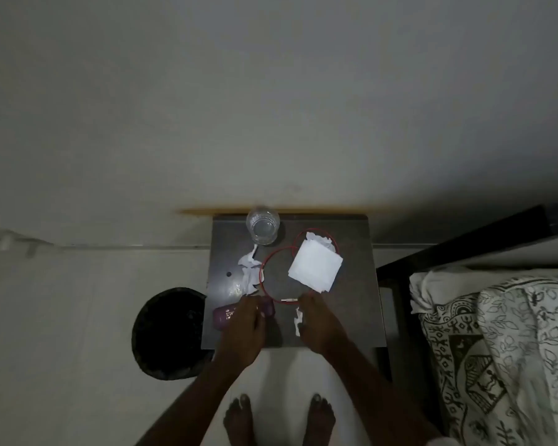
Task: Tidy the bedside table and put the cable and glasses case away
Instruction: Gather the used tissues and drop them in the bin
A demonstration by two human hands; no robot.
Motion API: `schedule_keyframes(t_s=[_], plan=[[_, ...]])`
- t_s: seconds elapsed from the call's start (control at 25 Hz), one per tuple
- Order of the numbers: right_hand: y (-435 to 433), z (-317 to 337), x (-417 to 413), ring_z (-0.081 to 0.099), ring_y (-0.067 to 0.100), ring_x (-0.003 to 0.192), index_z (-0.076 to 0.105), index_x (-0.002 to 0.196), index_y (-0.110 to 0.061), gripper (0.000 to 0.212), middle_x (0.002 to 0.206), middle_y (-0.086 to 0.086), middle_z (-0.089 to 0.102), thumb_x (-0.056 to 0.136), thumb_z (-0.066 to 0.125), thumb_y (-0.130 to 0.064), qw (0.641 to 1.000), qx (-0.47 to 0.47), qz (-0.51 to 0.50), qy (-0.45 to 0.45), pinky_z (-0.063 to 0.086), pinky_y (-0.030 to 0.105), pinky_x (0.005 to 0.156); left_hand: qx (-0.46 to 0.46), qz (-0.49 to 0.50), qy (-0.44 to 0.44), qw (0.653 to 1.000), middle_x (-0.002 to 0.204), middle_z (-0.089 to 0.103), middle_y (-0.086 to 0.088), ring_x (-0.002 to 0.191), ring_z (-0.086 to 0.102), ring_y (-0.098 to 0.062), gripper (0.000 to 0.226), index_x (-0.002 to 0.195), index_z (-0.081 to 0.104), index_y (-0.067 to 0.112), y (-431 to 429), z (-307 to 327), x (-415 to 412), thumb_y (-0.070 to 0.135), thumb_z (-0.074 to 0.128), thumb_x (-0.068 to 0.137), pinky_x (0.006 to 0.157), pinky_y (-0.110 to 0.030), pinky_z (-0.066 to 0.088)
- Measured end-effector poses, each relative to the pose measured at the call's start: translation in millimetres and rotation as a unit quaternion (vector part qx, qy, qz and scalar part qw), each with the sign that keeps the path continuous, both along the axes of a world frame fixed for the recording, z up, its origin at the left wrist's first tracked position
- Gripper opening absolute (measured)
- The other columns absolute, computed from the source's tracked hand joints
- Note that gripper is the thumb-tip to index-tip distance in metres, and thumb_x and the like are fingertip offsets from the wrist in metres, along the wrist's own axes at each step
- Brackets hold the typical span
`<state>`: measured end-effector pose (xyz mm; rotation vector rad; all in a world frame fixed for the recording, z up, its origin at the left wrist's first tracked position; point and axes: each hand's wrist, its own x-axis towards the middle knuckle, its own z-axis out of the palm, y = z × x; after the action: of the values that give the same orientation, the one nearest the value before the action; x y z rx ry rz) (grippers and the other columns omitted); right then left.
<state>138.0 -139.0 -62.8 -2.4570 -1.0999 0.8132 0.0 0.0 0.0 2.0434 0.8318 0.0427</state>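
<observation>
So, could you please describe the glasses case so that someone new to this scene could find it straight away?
Start at the dark bedside table between the black bin and the bed. At its near left corner, under the left hand, lies the glasses case. It is the only purple, rounded thing there; its neighbours are white tissue scraps and a red cable.

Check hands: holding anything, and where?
Left hand rests on the purple case, over its right half; a closed grip cannot be told. Right hand is at the cable, grip unclear.

Dim room: pale wall point(271, 91), patterned bed point(503, 349) rightward.
</observation>
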Motion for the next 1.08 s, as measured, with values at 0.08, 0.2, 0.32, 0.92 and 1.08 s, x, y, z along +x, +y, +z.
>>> schedule_keyframes(t_s=[0.08, 0.2, 0.32, 0.92, 1.08], plan=[[0, -25, -9, 0.060, 0.038, 0.108, 0.054, 0.127, -0.008, 0.045, 0.125, 0.016, 0.054, 0.083, 0.057, -0.016, 0.999, 0.008, -0.048, 0.020, 0.054, 0.045, 0.087, -0.019, -0.007, 0.001, 1.000, 0.105, 0.060, 0.002, 0.093, 0.056, -0.011, 0.025, 0.109, 0.061, 0.014, -4, -20, 0, 0.020, 0.043, 0.092, 0.080, -0.017, 0.043], [0, -44, -22, 0.064, 0.036, 0.099, 0.057, 0.126, -0.004, 0.042, 0.119, 0.019, 0.057, 0.085, 0.062, -0.012, 0.999, -0.016, -0.033, -0.001, 0.056, 0.043, 0.082, -0.046, 0.006, 0.026, 0.999, 0.106, 0.062, 0.003, 0.094, 0.055, -0.003, 0.026, 0.109, 0.062, 0.015, -13, -39, -2, 0.021, 0.044, 0.091, 0.080, -0.010, 0.042], [5, -46, -21, 0.059, 0.029, 0.114, 0.054, 0.131, -0.006, 0.042, 0.130, 0.014, 0.056, 0.089, 0.062, -0.007, 0.997, -0.044, -0.056, 0.018, 0.050, 0.035, 0.097, -0.078, 0.026, 0.026, 0.996, 0.108, 0.064, 0.003, 0.100, 0.058, -0.004, 0.023, 0.109, 0.063, 0.017, -19, -48, 0, 0.016, 0.049, 0.091, 0.086, -0.018, 0.045], [37, 13, 94, 0.062, 0.014, 0.087, 0.062, 0.113, -0.020, 0.022, 0.103, 0.002, 0.062, 0.094, 0.055, -0.030, 0.983, 0.124, -0.138, -0.004, 0.052, 0.029, 0.074, -0.343, 0.260, -0.008, 0.903, 0.100, 0.068, -0.026, 0.077, 0.066, -0.024, 0.029, 0.112, 0.063, -0.002, 4, -26, 96, 0.008, 0.037, 0.103, 0.061, -0.018, 0.057], [62, -8, 153, 0.059, 0.033, 0.104, 0.066, 0.115, -0.005, 0.041, 0.112, 0.018, 0.064, 0.090, 0.037, -0.020, 0.984, 0.042, -0.147, -0.094, 0.045, 0.037, 0.087, -0.351, 0.315, 0.027, 0.881, 0.101, 0.068, -0.027, 0.072, 0.064, -0.024, 0.029, 0.110, 0.063, -0.004, 17, -38, 84, 0.006, 0.037, 0.102, 0.045, -0.014, 0.047]])
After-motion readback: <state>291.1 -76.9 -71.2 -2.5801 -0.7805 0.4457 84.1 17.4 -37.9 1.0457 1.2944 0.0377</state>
